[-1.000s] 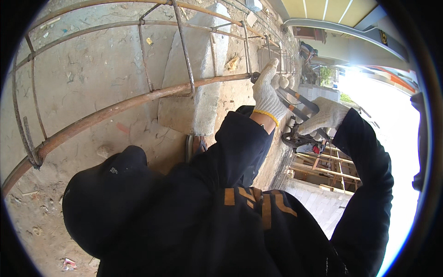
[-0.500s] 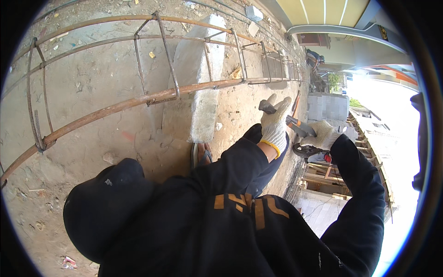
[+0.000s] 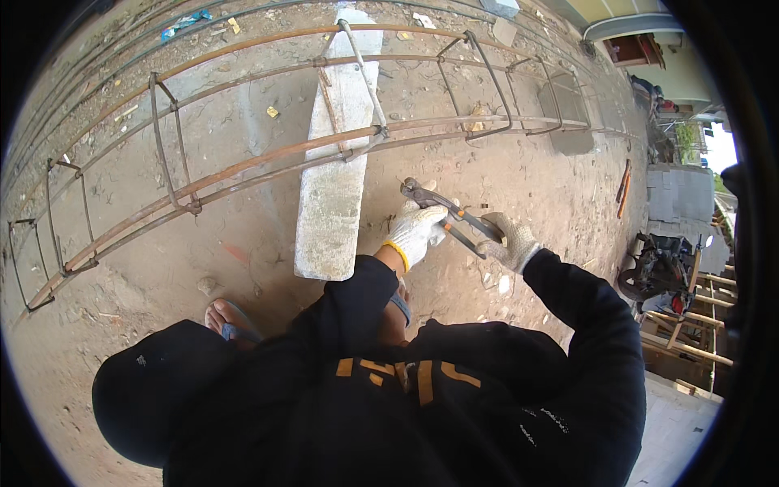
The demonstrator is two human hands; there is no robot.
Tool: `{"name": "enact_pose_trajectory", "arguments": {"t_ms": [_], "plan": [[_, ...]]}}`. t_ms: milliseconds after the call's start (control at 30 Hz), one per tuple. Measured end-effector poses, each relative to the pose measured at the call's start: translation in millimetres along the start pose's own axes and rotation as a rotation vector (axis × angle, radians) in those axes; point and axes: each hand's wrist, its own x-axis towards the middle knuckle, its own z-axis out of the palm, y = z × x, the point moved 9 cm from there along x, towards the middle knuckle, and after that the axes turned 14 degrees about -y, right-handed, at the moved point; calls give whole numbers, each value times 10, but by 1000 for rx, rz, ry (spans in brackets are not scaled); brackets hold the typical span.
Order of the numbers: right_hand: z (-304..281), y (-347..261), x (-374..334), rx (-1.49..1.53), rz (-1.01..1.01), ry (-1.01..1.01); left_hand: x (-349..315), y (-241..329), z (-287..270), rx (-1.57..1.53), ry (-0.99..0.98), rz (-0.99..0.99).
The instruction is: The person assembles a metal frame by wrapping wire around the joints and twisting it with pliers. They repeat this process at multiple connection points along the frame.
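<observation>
My left hand [image 3: 415, 234], in a white knit glove with a yellow cuff, is closed around the pincers [image 3: 459, 213] just behind their dark metal jaws. The pincers have black and orange handles, which stand apart. My right hand [image 3: 516, 245], in a similar glove, grips the handle ends; some of its fingers are hidden. Beyond both hands runs a rebar cage [image 3: 268, 162] of long rusty bars with square stirrups. It rests across a pale concrete slab [image 3: 329, 223], left of my left hand. The jaws touch neither cage nor slab.
Bare dirt ground [image 3: 560, 195] with scattered debris surrounds me. My sandaled feet [image 3: 231, 316] stand near the slab's close end. On the right are a parked motorcycle [image 3: 661, 272], stacked grey blocks [image 3: 680, 195] and wooden framing [image 3: 702, 333]. Long thin bars lie at the far left.
The view has turned, bringing more of the cage and ground into sight. Both hands now appear further left and lower, still on the pincers, whose jaws and handles show more plainly.
</observation>
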Motion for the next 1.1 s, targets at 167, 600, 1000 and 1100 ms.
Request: {"name": "enact_pose_trajectory", "arguments": {"t_ms": [167,600,1000,1100], "plan": [[902,612,397,604,10,-10,-74,-19,-451,-3,94,36],[825,830,665,385,19,232,-282,105,-540,244,326,-1],[413,996,641,429,111,642,-386,330,-273,885,557,-238],[427,846,542,324,64,615,-500,486,-252,1179,714,-234]]}}
